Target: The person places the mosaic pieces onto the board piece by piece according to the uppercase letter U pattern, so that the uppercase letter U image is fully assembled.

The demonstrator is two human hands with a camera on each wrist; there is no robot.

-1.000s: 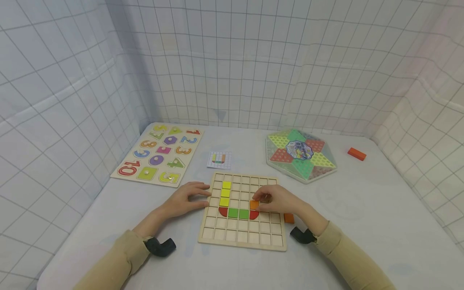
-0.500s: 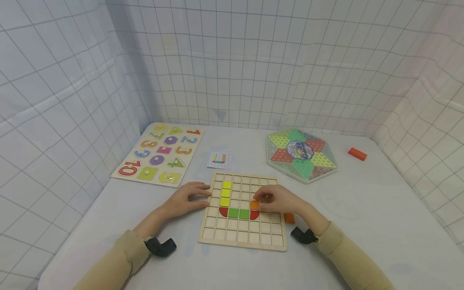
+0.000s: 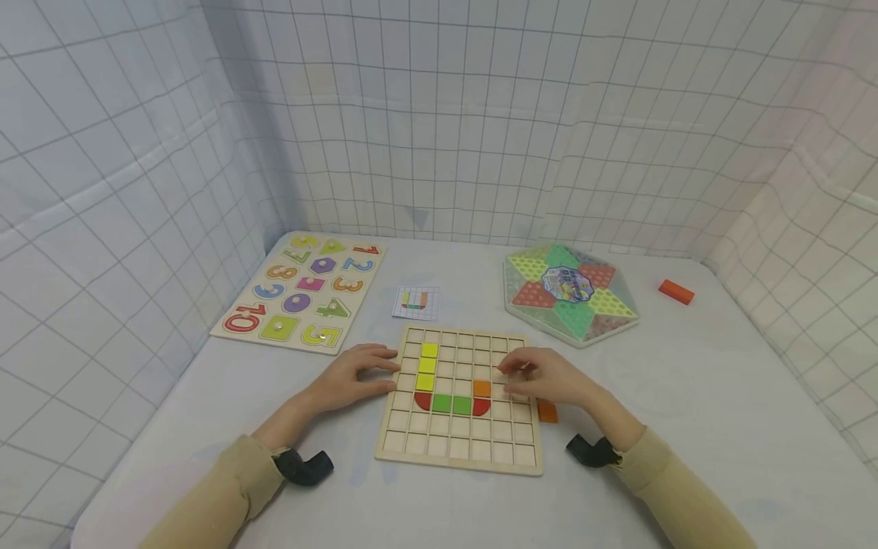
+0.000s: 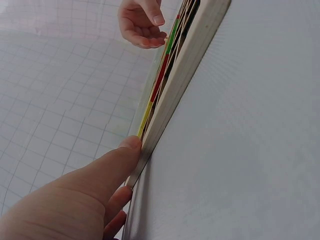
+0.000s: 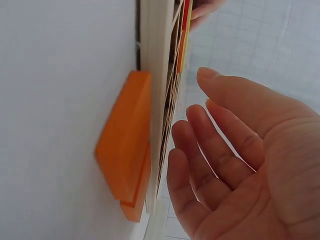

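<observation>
A wooden grid board [image 3: 460, 450] lies in front of me. In its cells a column of yellow tiles [image 3: 427, 366], two green tiles [image 3: 442, 404], two rounded red tiles [image 3: 482, 407] and one orange tile [image 3: 482, 389] form a U-like outline. My left hand [image 3: 353, 375] rests with its fingertips against the board's left edge. Over the right side of the board hovers my right hand [image 3: 545, 377], holding nothing, its fingers loosely bent and apart from the orange tile. Orange pieces [image 5: 122, 140] lie against the board's right edge, partly behind that hand in the head view.
Behind the board lies a small pattern card [image 3: 415, 303] with a U shape. A number puzzle [image 3: 302, 293] is at back left, a hexagonal star game board [image 3: 569, 293] at back right. An orange-red block [image 3: 676, 291] sits far right. Gridded cloth walls surround the table.
My right hand has let go of the orange tile and moved a little to the right. That tile stays in its cell above the right red piece. The left hand has not moved.
</observation>
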